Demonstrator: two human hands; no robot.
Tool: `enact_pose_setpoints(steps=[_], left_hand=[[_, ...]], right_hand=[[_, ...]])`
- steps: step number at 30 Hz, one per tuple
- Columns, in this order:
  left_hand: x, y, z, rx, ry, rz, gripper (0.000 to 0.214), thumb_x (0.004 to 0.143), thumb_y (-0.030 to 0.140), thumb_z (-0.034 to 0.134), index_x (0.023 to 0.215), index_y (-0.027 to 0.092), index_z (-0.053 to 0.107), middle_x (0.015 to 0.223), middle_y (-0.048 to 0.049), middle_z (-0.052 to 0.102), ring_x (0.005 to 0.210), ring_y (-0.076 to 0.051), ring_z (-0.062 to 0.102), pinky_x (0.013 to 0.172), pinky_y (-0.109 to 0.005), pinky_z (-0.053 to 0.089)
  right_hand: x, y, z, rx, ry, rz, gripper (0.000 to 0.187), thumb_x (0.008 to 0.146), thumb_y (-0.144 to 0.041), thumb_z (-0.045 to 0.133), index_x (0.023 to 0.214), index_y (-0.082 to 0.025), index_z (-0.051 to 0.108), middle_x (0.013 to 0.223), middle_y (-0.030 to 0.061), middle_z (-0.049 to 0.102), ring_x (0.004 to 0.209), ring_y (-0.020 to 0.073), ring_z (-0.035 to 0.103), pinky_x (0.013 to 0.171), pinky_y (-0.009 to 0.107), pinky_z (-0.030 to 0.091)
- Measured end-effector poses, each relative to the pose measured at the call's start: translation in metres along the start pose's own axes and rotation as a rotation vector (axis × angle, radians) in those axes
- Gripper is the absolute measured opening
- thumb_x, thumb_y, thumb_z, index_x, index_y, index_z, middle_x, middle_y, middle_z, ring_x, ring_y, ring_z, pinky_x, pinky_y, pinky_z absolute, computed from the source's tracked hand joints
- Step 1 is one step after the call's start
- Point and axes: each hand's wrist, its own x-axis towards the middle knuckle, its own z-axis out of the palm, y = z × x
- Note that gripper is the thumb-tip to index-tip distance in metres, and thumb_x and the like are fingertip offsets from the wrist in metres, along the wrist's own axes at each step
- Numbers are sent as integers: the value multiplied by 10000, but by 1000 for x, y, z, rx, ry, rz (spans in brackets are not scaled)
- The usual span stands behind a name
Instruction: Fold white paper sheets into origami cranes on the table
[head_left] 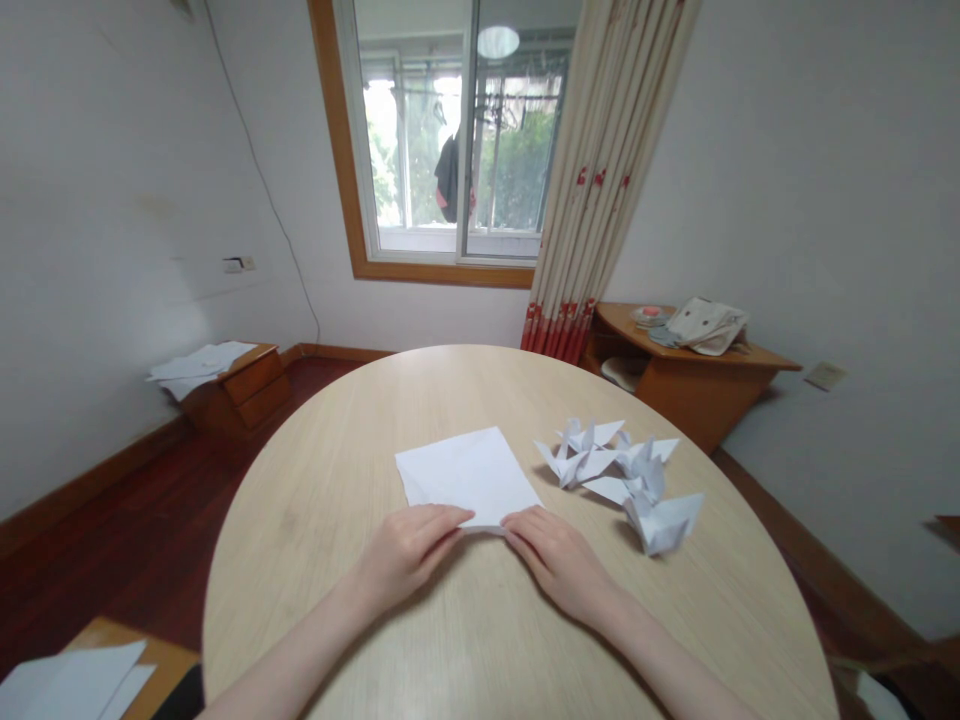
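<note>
A white sheet of paper (466, 470) lies flat on the round wooden table (360, 470) in front of me. My left hand (411, 548) rests palm down at the sheet's near edge, fingers together and pressing on the paper. My right hand (559, 560) lies beside it, its fingertips on the same near edge. Both hands touch the paper without lifting it. To the right of the sheet sit several folded white paper cranes (622, 475).
A low wooden cabinet (244, 385) with papers on top stands at the left wall. A corner shelf (697, 385) with a cloth bag and a dish is at the right. Loose white sheets (71, 680) lie at the bottom left. Window and curtain are behind.
</note>
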Motion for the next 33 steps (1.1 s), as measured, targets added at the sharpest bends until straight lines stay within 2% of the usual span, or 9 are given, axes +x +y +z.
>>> enact_pose_setpoints(steps=[7,11,14,17,21,26,33], left_hand=[[2,1,-3,194,141,51,344,966,182,476,1310,185,494,1091,-109,691,980,-204,648,820,-338,533],[-1,5,-2,340,182,102,403,949,93,446,1333,210,485,1148,-85,684,1071,-200,599,956,-369,443],[-3,9,2,425,205,116,414,950,87,421,1325,245,500,1144,-54,694,1112,-190,572,1043,-378,359],[-4,14,6,509,199,125,374,945,137,459,1283,278,534,1159,-29,692,1148,-191,541,1109,-396,266],[-3,16,11,592,179,66,291,904,177,550,1157,312,597,1257,-16,636,1229,-204,451,1144,-444,168],[-3,15,18,589,209,18,144,875,211,613,981,306,628,1312,-16,579,1304,-218,354,1151,-496,104],[-2,13,21,574,168,3,46,871,259,619,907,287,627,1353,-14,551,1334,-238,329,1150,-528,53]], right_hand=[[1,-6,1,121,43,28,211,1000,-238,354,942,-197,553,890,72,647,850,216,606,763,357,500],[1,-10,1,199,53,38,216,1005,-259,340,927,-202,534,875,62,627,818,198,598,748,333,500],[1,-14,1,245,44,54,215,1003,-255,340,901,-207,524,854,48,613,787,187,592,732,318,495],[1,-16,2,271,53,63,215,996,-251,349,866,-211,515,823,37,608,746,177,585,691,300,485],[2,-17,4,319,45,66,168,981,-225,383,874,-210,513,833,31,610,756,172,587,697,287,475],[2,-17,5,352,30,66,132,956,-165,400,883,-207,502,851,31,583,779,174,575,722,291,474],[0,-14,12,342,56,25,148,918,-110,423,943,-206,533,997,73,578,924,194,584,843,336,494]])
